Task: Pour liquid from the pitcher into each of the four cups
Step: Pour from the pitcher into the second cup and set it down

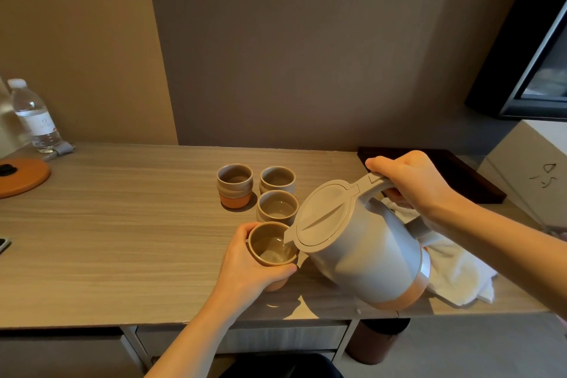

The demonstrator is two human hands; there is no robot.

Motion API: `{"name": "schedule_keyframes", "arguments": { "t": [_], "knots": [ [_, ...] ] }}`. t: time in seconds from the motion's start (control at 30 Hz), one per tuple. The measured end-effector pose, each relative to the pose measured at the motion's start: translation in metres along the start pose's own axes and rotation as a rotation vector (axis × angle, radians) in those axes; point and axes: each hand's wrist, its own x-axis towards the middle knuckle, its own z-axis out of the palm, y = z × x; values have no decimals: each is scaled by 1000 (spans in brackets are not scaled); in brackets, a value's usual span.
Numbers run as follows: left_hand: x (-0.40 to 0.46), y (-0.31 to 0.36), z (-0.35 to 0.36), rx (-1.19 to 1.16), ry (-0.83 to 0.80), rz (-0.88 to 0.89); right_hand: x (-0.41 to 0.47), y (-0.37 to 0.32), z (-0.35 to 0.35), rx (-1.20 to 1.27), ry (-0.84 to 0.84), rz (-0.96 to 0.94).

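Note:
A grey pitcher with an orange base and flat lid is tilted to the left, and my right hand grips its handle from above. Clear liquid runs from its spout into the nearest cup, which my left hand holds around its side above the table. Three more grey and orange cups stand behind it: one just beyond with liquid in it, one farther back, and one at the back left.
The wooden table has an orange round pad and a water bottle at the far left. A white cloth lies under the pitcher's right side. A dark tray and a white box sit at the right.

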Motion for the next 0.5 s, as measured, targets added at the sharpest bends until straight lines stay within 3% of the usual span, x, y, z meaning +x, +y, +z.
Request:
{"name": "schedule_keyframes", "arguments": {
  "t": [0.5],
  "knots": [
    [0, -4, 3, -8, 1, -6, 3, 5, 3, -17, -6, -14]
  ]
}}
